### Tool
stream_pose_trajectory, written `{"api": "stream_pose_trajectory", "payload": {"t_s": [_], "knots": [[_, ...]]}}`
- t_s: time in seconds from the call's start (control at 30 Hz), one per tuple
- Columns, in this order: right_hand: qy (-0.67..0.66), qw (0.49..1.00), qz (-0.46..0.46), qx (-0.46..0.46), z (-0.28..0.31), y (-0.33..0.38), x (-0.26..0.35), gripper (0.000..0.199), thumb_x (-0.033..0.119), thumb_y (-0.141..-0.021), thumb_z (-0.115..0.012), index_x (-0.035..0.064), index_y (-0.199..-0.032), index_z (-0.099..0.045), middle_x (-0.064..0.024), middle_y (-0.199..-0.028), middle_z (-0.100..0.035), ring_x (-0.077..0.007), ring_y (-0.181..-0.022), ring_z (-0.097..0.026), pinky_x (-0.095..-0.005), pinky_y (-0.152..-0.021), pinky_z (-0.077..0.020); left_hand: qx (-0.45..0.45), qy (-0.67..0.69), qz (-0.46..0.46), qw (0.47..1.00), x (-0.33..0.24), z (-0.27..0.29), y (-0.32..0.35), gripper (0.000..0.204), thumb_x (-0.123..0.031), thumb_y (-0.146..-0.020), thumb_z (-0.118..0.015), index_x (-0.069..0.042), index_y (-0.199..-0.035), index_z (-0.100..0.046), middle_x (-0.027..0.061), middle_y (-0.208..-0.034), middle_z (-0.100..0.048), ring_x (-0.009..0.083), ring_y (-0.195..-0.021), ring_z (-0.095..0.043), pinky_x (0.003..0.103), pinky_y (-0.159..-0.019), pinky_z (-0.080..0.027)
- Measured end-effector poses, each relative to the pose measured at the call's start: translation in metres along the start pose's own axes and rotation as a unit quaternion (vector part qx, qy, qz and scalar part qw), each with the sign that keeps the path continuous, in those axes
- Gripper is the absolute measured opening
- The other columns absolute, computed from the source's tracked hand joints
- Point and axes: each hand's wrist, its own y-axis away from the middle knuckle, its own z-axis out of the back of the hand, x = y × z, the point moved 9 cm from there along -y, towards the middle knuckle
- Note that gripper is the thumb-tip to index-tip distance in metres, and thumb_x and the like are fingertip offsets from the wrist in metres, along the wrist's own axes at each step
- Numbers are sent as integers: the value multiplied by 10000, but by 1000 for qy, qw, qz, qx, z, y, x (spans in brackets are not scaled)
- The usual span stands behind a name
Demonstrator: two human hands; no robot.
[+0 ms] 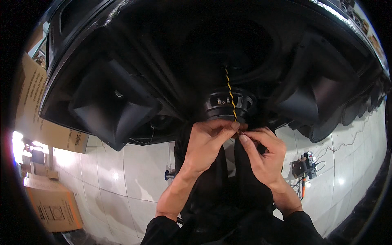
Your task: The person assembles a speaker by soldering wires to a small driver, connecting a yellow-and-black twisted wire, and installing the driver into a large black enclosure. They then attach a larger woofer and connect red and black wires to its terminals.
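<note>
Wire (232,96), centre: already out of cabinet (163,45); left hand (207,143) clamped on it, right hand (265,150) pinching its end; speaker (223,108) apparently not yet connected.

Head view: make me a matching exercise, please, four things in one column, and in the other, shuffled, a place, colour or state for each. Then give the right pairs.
Things:
1. wire
2. lower-left box
3. left hand
4. floor

Descriptions:
A. pinching with thumb and finger, just in front of the round speaker
B. pale and tiled
C. twisted, yellow and black
D. brown cardboard with orange along an edge

Right pairs: 1-C, 2-D, 3-A, 4-B
</note>
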Motion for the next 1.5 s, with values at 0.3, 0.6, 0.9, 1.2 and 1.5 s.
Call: {"api": "stream_pose_trajectory", "payload": {"t_s": [0.3, 0.6, 0.9, 1.2, 1.5], "knots": [[82, 989, 99, -69, 6, 0, 9, 117, -42, -778, -735, -42, -894, -722, -141, -826, -695, -248, -705, -632, -318, -631, -497, -54, -292, -106, 949, -29, 19, 11, 173, -94, -934, -653, 35, -1034, -710, 150, -924, -740, 246, -826, -723, 317, -760, -546], [36, 986, 164, -9, -17, -12, 27, 115, -74, -766, -739, -39, -874, -722, -133, -825, -703, -233, -711, -638, -287, -637, -483, -53, -149, -39, 987, -23, 38, 8, 176, -80, -919, -660, 41, -1038, -710, 175, -998, -734, 227, -857, -709, 317, -781, -540], [79, 992, 93, -12, -25, -41, 17, 174, -76, -796, -741, -44, -966, -729, -136, -856, -708, -227, -710, -659, -275, -638, -491, -20, 6, -28, 999, -18, 41, -21, 134, -48, -917, -695, 61, -995, -693, 89, -830, -712, 122, -726, -644, 264, -674, -515], [225, 963, 148, -16, -30, -62, 10, 155, 2, -887, -681, -26, -1039, -692, -141, -917, -691, -276, -814, -677, -338, -716, -516, -160, -147, -90, 972, -20, 45, -26, 135, -61, -913, -714, 57, -979, -709, 64, -844, -721, 76, -745, -631, 228, -673, -506], [173, 964, 198, 28, -32, -56, 19, 209, -28, -835, -715, -23, -1043, -721, -140, -969, -711, -275, -845, -654, -339, -725, -512, -102, 13, -55, 993, -8, 39, -29, 147, -66, -936, -694, 62, -1009, -699, 80, -886, -729, 91, -779, -652, 229, -719, -513]]}}
